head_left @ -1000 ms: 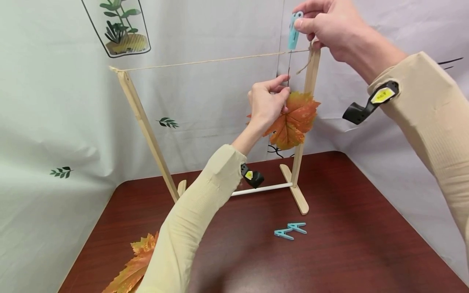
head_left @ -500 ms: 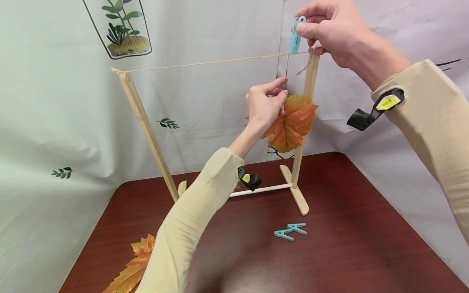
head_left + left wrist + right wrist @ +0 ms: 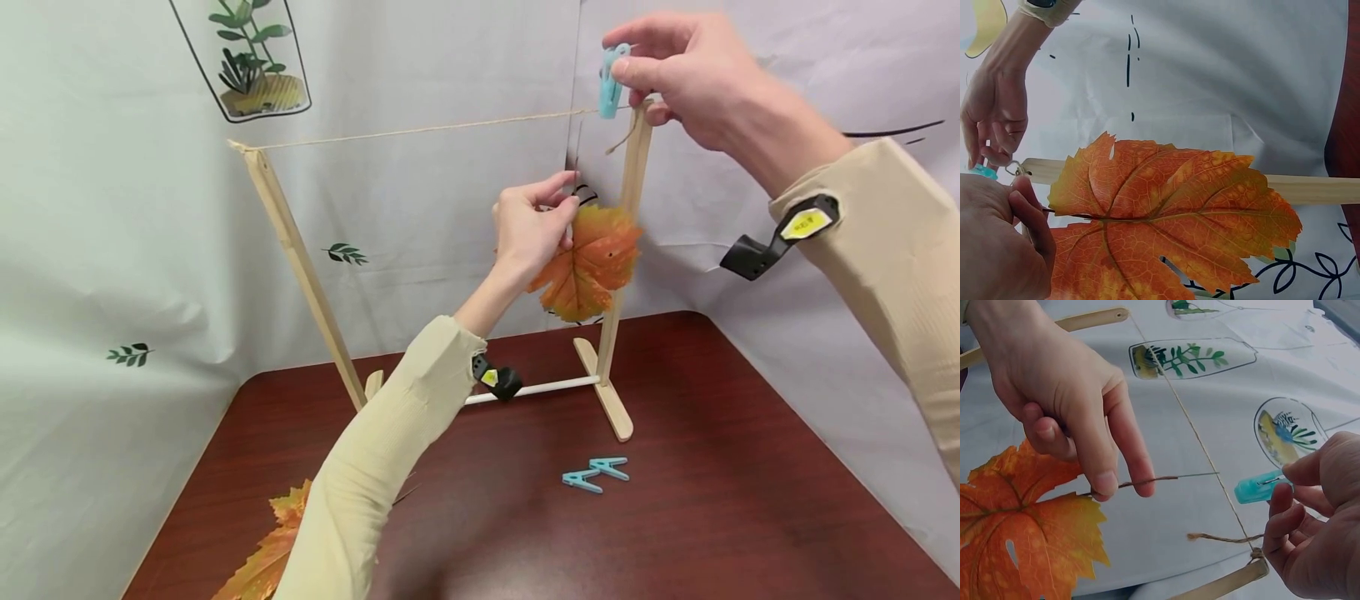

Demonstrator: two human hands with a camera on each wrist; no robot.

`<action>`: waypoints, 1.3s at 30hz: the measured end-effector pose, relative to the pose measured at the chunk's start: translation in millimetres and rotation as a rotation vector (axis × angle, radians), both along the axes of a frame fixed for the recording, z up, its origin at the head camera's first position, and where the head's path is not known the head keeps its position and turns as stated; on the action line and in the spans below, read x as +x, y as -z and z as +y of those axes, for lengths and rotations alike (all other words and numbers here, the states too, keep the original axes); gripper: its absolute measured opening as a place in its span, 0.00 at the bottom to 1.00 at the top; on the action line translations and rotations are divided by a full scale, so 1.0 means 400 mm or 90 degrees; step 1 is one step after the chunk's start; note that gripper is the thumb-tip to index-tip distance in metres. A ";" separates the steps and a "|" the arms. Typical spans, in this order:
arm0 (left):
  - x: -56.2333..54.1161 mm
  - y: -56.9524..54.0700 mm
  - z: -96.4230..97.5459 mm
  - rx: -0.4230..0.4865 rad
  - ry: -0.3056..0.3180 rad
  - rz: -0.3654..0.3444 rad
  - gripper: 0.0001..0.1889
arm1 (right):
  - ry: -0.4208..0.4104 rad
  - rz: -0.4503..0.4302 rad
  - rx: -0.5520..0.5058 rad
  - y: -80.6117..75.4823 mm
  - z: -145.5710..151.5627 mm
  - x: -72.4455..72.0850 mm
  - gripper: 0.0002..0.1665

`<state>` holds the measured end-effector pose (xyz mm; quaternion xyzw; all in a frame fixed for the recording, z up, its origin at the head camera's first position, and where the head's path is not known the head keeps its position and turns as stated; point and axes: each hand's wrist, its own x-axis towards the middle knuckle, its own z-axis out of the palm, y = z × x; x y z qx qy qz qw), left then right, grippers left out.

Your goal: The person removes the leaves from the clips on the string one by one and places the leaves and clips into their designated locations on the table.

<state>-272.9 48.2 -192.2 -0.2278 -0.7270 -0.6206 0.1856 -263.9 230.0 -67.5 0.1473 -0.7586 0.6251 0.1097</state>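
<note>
My left hand (image 3: pixel 525 229) pinches the dark stem of an orange artificial maple leaf (image 3: pixel 588 262) between thumb and fingers, with the blade hanging in front of the right post. The stem ends in a thin wire (image 3: pixel 1197 475) whose tip reaches the twine (image 3: pixel 1191 425) in the right wrist view. Up at the right post's top, my right hand (image 3: pixel 693 79) pinches a light blue clothespin (image 3: pixel 611 82), its nose pointing down over the twine. In the right wrist view, that nose is beside the twine and a short way from the wire's tip.
The twine runs between two wooden posts, the left one (image 3: pixel 300 267) and the right one (image 3: pixel 637 167), joined low by a white rod (image 3: pixel 558 387). Two blue clothespins (image 3: pixel 595 473) lie on the dark red table (image 3: pixel 697 500). Another maple leaf (image 3: pixel 262 550) is partly behind my left sleeve.
My left hand has drawn the leaf slightly down and left. My right hand has come down and a little right with the clothespin, whose nose now overlaps the twine, apart from the wire.
</note>
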 end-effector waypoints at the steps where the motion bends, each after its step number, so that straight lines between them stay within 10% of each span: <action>1: 0.001 0.001 -0.003 0.002 0.001 -0.002 0.15 | -0.002 0.000 -0.002 0.002 0.001 0.001 0.19; 39: 0.003 0.050 -0.099 0.013 -0.015 -0.035 0.15 | -0.057 0.005 -0.028 0.099 0.053 0.030 0.14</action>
